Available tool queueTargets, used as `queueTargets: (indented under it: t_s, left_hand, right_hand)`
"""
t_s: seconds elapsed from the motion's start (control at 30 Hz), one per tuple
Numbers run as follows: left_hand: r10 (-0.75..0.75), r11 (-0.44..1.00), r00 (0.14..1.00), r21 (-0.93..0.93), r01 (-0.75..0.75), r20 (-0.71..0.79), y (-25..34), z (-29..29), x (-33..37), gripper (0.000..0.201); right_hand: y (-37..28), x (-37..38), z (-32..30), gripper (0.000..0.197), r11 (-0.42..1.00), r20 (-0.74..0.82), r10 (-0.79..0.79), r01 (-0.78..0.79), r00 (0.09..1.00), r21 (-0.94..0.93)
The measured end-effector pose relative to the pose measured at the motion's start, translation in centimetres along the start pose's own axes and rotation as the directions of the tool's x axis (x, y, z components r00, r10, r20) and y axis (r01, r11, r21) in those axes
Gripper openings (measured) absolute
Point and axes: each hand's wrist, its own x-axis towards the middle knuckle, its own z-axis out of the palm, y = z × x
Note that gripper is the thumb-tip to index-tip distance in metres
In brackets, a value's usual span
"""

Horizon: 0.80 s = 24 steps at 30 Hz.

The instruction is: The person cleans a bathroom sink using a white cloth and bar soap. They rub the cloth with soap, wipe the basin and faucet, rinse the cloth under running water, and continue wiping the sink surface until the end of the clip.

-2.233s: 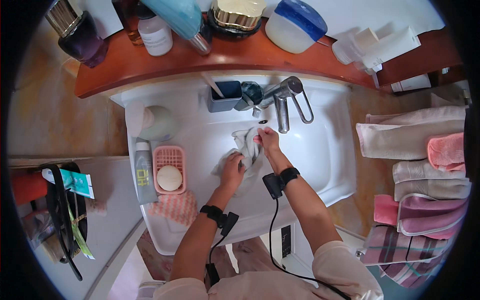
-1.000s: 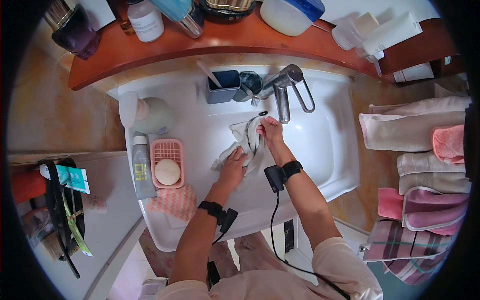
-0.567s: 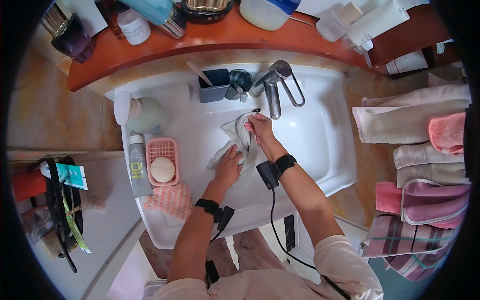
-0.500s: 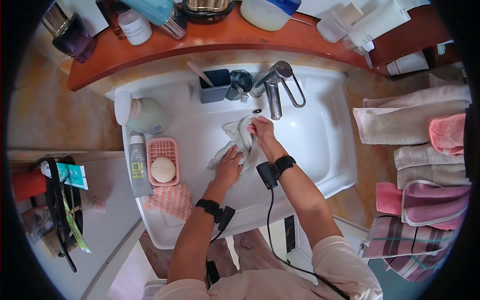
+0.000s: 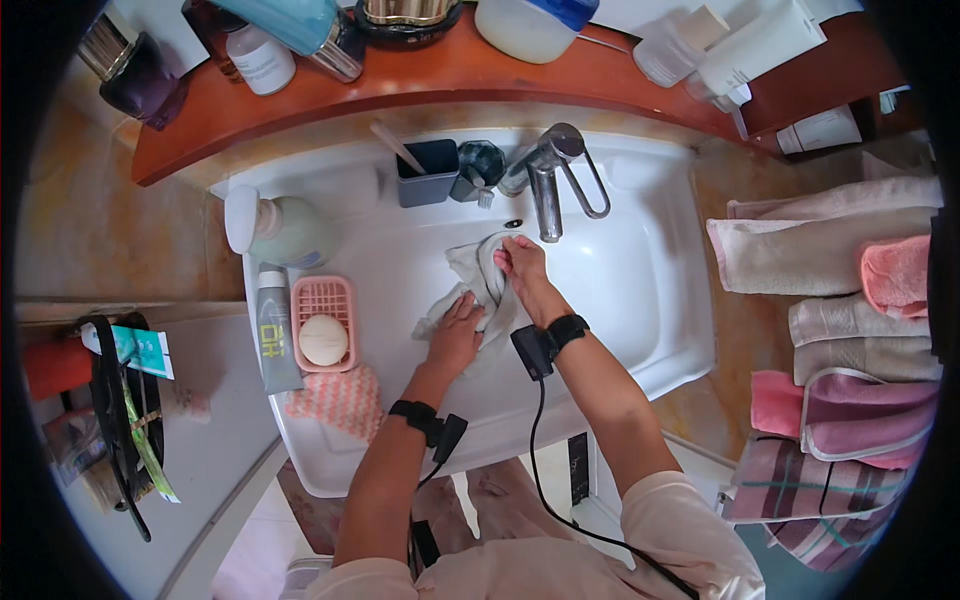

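grey cloth [image 5: 489, 287] lies in white sink [image 5: 625, 300], near faucet [image 5: 548, 190]. r. hand [image 5: 521, 264]: fingers pinch cloth's upper r. edge. l. hand [image 5: 457, 335]: fingers lie over lower l. part; grip underneath n/a, can't tell. pink dish [image 5: 324, 295] w/ soap [image 5: 324, 341] at l.

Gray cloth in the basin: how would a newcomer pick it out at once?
Find the chrome faucet on the white washbasin. Just below and left, a pale gray cloth lies bunched beneath the left hand, pinched by the right hand. Unlike the pink patterned cloth farther left, it is plain.
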Motion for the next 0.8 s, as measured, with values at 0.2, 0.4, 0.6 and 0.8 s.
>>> queueTargets:
  t_s: [0.2,0.4,0.6,0.8]
  left_hand:
    - [0.019,1.0,1.0,0.003,-0.019,-0.012,-0.1,0.0,-0.1,0.044]
    - [0.019,1.0,1.0,0.016,-0.019,-0.002,-0.1,0.0,-0.1,0.045]
    - [0.039,0.999,0.999,-0.012,-0.039,-0.025,-0.2,0.2,-0.1,0.044]
    - [0.057,0.998,0.998,0.033,-0.056,-0.019,-0.3,0.4,-0.1,0.045]
  right_hand:
    - [0.2,1.1,-1.0,0.008,0.997,0.033,-0.057,0.059,0.998,-0.051]
    - [0.0,2.0,-1.9,0.011,0.996,0.162,-0.094,0.094,0.982,0.005]
    - [-0.1,1.8,-1.5,0.011,0.982,0.065,-0.089,0.098,0.994,-0.162]
    - [0.0,1.8,-1.7,0.012,0.977,0.039,-0.039,0.046,0.998,-0.207]
